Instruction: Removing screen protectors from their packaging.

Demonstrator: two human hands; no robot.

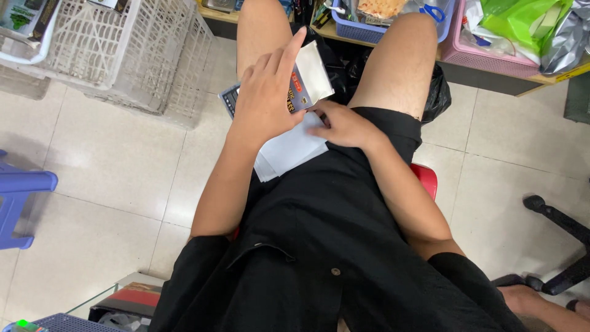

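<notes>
Left hand clamps a printed card packet over the lap, index finger pointing to 1 o'clock; right hand pinches the white sheets at 6 o'clock beneath it.

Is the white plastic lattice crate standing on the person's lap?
No, the white plastic lattice crate stands on the tiled floor to the left of the person's knees, apart from the lap.

The only camera sits on my head and looks almost straight down, close over my lap. It takes in my thighs, the tiled floor around me, and the shelf edge ahead at the top.
</notes>
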